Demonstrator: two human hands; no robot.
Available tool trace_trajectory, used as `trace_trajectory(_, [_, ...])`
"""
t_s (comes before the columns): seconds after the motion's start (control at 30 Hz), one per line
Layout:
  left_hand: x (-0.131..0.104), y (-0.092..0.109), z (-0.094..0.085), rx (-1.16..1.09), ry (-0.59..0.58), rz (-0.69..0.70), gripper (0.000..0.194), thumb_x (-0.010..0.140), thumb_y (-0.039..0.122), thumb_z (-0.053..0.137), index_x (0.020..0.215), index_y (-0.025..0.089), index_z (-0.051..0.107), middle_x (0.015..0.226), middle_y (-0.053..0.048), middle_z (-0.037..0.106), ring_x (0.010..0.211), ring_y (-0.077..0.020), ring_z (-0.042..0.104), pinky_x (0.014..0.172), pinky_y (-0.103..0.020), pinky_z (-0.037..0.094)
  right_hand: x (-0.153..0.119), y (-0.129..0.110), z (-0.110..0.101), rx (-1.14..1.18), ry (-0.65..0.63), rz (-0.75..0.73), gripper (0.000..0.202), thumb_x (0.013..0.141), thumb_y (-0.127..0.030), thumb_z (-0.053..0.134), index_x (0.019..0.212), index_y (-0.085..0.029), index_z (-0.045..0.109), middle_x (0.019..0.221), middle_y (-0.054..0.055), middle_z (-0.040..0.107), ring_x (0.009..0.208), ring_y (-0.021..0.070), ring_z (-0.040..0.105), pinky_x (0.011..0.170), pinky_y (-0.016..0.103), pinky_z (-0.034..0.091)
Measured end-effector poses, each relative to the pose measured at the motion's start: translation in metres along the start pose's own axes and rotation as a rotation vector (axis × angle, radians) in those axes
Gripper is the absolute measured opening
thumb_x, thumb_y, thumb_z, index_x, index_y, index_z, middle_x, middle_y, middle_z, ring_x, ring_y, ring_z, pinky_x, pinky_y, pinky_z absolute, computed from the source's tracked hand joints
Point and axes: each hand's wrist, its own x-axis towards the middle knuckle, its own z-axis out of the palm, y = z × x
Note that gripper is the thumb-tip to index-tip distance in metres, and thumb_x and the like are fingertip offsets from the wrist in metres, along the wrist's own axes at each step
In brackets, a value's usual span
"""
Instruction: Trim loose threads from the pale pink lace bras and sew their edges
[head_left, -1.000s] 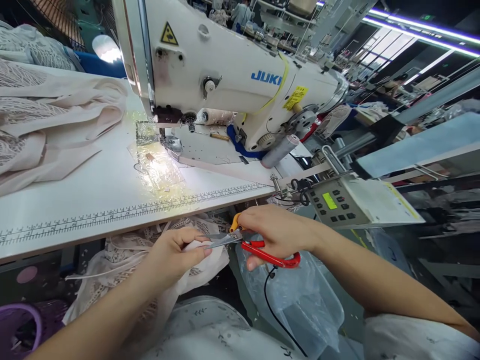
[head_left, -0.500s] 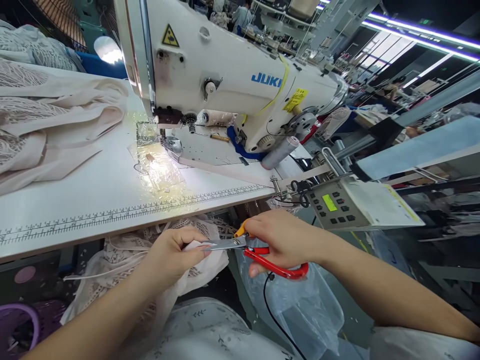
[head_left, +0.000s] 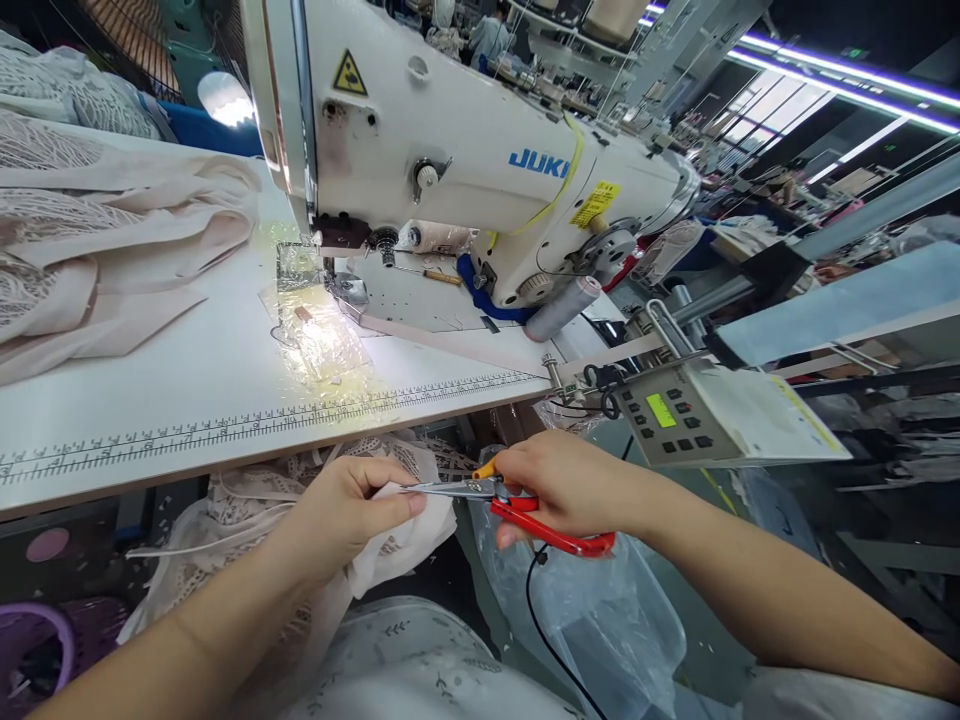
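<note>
My left hand (head_left: 371, 505) pinches the edge of a white lace fabric piece (head_left: 405, 545) between thumb and fingers, just below the front edge of the sewing table. In my right hand (head_left: 559, 490) is a pair of scissors with red and orange handles (head_left: 559, 530). Their blades point left, and the tips lie against the fabric at my left thumb. The blades look nearly closed. The rest of the lace fabric hangs down over my lap, partly behind my left forearm.
A white sewing machine (head_left: 442, 120) stands on the table (head_left: 187, 400), which has a printed ruler strip. Pale lace garments (head_left: 112, 250) lie to the left. A control box (head_left: 675, 415) juts out right. Below are a plastic bag (head_left: 600, 610) and a purple basket (head_left: 67, 630).
The scissor blades have closed further at the fabric edge, and my right fingers have drawn in slightly. My left hand keeps its pinch. The view has shifted a little.
</note>
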Motion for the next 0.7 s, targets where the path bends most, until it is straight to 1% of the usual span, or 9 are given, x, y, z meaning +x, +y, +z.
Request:
trace_trajectory(0.1, [-0.0003,0.0006,0.0000,0.016,0.007,-0.015,0.014,0.068,0.032,0.071,0.062,0.019,0.071,0.068,-0.001,0.057,0.062,-0.0130,0.050,0.060,-0.026,0.038,0.0005,0.0010,0.0011,-0.012,0.030,-0.014,0.049,0.079,-0.063,0.054,0.064,-0.017,0.050,0.059,0.002,0.054,0.049,0.0120,0.044,0.046,0.024,0.020])
trace_trajectory(0.2, [-0.0004,0.0013,0.0001,0.014,0.013,-0.010,0.014,0.067,0.032,0.071,0.061,0.020,0.071,0.065,0.000,0.056,0.060,-0.0125,0.048,0.058,-0.026,0.037,0.0006,0.0026,0.0024,-0.020,0.045,-0.023,0.049,0.079,-0.063,0.055,0.064,-0.017,0.050,0.059,0.002,0.055,0.050,0.0127,0.046,0.047,0.024,0.020])
trace_trajectory(0.37, [-0.0002,0.0026,0.0013,-0.024,0.037,-0.013,0.013,0.062,0.028,0.072,0.053,0.018,0.068,0.058,0.000,0.053,0.055,-0.0117,0.044,0.052,-0.025,0.035,0.0005,0.0027,0.0008,0.001,0.051,-0.068,0.054,0.077,-0.071,0.048,0.075,-0.017,0.053,0.069,0.006,0.061,0.056,0.0161,0.053,0.049,0.024,0.022])
trace_trajectory(0.47, [-0.0009,0.0017,0.0014,0.000,0.027,-0.023,0.012,0.064,0.027,0.070,0.055,0.019,0.067,0.058,0.001,0.051,0.054,-0.0118,0.043,0.051,-0.025,0.033,0.0005,0.0010,-0.0013,-0.011,0.042,-0.064,0.055,0.079,-0.071,0.045,0.077,-0.017,0.053,0.071,0.006,0.062,0.057,0.0171,0.054,0.049,0.025,0.022])
trace_trajectory(0.6, [-0.0015,-0.0004,0.0004,0.005,0.009,-0.044,0.017,0.067,0.030,0.069,0.055,0.019,0.064,0.056,0.002,0.046,0.053,-0.0111,0.037,0.051,-0.025,0.029,0.0012,-0.0009,-0.0014,-0.031,0.039,-0.040,0.053,0.077,-0.069,0.050,0.075,-0.017,0.053,0.069,0.005,0.061,0.057,0.0164,0.053,0.049,0.025,0.020])
trace_trajectory(0.7, [-0.0011,-0.0013,-0.0008,-0.006,-0.004,-0.056,0.019,0.068,0.033,0.070,0.058,0.018,0.065,0.056,0.002,0.047,0.054,-0.0112,0.038,0.052,-0.025,0.029,0.0021,-0.0014,-0.0005,-0.049,0.026,-0.007,0.050,0.078,-0.066,0.054,0.070,-0.017,0.051,0.064,0.003,0.058,0.053,0.0143,0.048,0.048,0.025,0.018])
